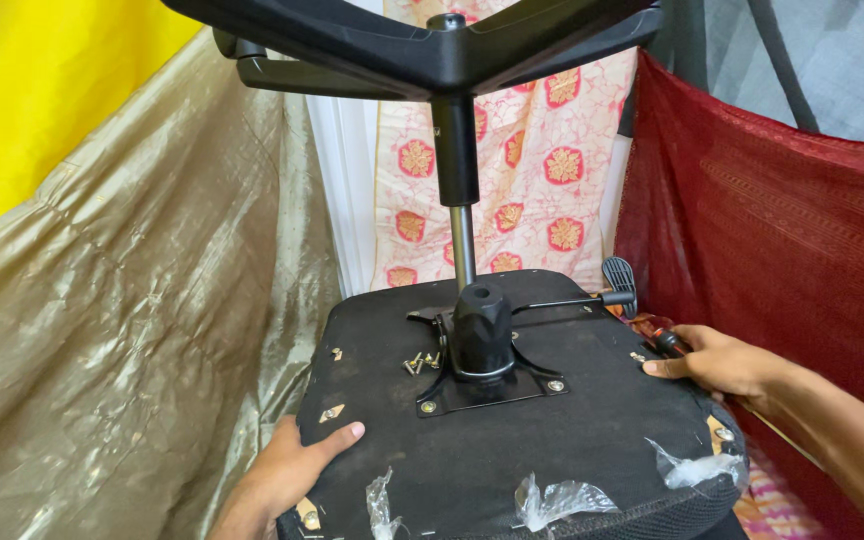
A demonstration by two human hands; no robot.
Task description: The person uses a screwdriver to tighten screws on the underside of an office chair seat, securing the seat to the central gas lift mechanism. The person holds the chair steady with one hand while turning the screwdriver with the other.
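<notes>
Seat position: upturned chair seat (552,440) lies before you, star base (432,45) overhead.
Left hand (287,470): fingers released, flat on the near-left edge.
Right hand (717,362): clenched around a dark tool handle (668,343).
Risk: loose screws (420,362) may roll off if you tilt the seat.

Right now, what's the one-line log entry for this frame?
left hand: flat on upturned black fabric chair seat edge | right hand: grip on dark tool handle | loose screws beside black metal plate
</notes>
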